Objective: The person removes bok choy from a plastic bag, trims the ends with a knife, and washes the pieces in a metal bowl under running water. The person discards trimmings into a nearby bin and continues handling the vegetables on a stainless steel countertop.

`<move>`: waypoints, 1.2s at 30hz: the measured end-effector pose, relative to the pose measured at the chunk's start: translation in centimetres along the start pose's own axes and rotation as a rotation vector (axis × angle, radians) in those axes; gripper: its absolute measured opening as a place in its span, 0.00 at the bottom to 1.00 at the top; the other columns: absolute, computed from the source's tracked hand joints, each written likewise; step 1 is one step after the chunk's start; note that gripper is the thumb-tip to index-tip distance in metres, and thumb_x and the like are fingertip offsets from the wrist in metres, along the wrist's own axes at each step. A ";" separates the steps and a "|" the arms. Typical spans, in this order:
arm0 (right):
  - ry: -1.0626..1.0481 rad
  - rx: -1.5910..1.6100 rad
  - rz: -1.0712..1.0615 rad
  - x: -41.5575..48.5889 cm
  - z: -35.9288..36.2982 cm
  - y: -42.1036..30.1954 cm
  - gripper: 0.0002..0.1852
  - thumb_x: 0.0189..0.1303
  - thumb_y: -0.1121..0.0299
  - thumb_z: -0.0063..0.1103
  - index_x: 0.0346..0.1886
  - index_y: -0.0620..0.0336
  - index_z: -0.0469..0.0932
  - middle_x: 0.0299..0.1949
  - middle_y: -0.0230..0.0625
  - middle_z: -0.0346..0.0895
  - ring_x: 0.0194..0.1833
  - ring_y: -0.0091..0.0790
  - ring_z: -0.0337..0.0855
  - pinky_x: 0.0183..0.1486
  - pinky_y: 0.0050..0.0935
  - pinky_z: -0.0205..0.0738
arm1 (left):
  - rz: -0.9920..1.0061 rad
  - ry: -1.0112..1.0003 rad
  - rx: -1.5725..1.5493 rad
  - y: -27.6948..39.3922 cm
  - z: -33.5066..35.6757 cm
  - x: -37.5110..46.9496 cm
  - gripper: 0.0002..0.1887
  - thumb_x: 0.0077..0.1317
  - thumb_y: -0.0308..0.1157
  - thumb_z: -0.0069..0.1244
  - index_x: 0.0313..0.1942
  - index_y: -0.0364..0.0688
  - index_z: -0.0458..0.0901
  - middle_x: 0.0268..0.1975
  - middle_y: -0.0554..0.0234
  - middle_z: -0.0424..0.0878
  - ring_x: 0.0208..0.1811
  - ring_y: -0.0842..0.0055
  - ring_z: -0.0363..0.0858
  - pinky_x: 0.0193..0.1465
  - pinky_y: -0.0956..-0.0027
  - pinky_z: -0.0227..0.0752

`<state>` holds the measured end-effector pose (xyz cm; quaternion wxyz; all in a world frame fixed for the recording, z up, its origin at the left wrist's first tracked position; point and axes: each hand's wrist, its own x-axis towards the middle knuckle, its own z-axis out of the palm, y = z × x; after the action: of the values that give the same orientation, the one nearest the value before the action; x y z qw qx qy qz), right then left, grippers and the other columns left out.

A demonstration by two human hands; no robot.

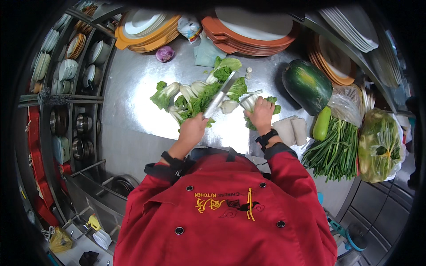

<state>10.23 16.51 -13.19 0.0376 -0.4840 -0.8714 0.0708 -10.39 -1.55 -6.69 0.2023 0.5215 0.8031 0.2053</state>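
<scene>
My left hand [193,130] is closed around the metal handle of a kitchen knife [227,85], whose blade points up and right across the leafy greens. My right hand [261,113] grips a head of bok choy [249,102], its white stalks facing left and green leaves showing around the fingers. Between the hands lies a pale cut piece of vegetable [229,106]. More bok choy [188,93] is heaped left of the knife, partly behind the blade and left hand. Loose leaves [237,88] lie right of the blade, with another leafy head [223,69] beyond its tip.
The steel worktop [133,89] holds a purple onion [164,54], stacked orange-rimmed plates [146,43] and red-rimmed plates [256,48] at the back. At right are a watermelon [307,87], folded cloths [290,130], a green gourd [321,123], long green stalks [336,149] and bagged vegetables [380,146].
</scene>
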 end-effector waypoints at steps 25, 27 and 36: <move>-0.516 0.060 -0.372 -6.8 -0.9 -6.7 0.25 0.55 0.67 0.57 0.59 0.40 0.68 0.43 0.46 0.76 0.40 0.49 0.81 0.38 0.41 0.76 | -0.239 -0.064 -0.268 -3.9 -3.8 -9.2 0.11 0.67 0.37 0.48 0.39 0.36 0.78 0.25 0.45 0.81 0.27 0.52 0.81 0.31 0.54 0.73; -0.335 0.082 -0.462 -7.7 -1.0 -5.5 0.26 0.53 0.69 0.58 0.58 0.40 0.69 0.50 0.48 0.72 0.46 0.51 0.78 0.44 0.43 0.75 | -0.196 -0.153 -0.175 -3.7 -3.3 -8.8 0.12 0.67 0.39 0.48 0.37 0.38 0.76 0.25 0.44 0.81 0.28 0.48 0.80 0.31 0.49 0.72; -0.194 0.296 -0.393 -10.2 1.0 -5.0 0.28 0.43 0.75 0.61 0.52 0.42 0.77 0.52 0.48 0.69 0.50 0.50 0.74 0.52 0.42 0.70 | 0.024 -0.397 0.146 -1.6 -1.1 -6.9 0.11 0.67 0.37 0.45 0.36 0.38 0.74 0.25 0.45 0.81 0.28 0.48 0.80 0.30 0.47 0.72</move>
<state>11.28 5.18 -13.35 0.0371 -0.2856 -0.9284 0.2350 -9.60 -8.63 -5.88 0.3156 0.5747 0.7539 0.0421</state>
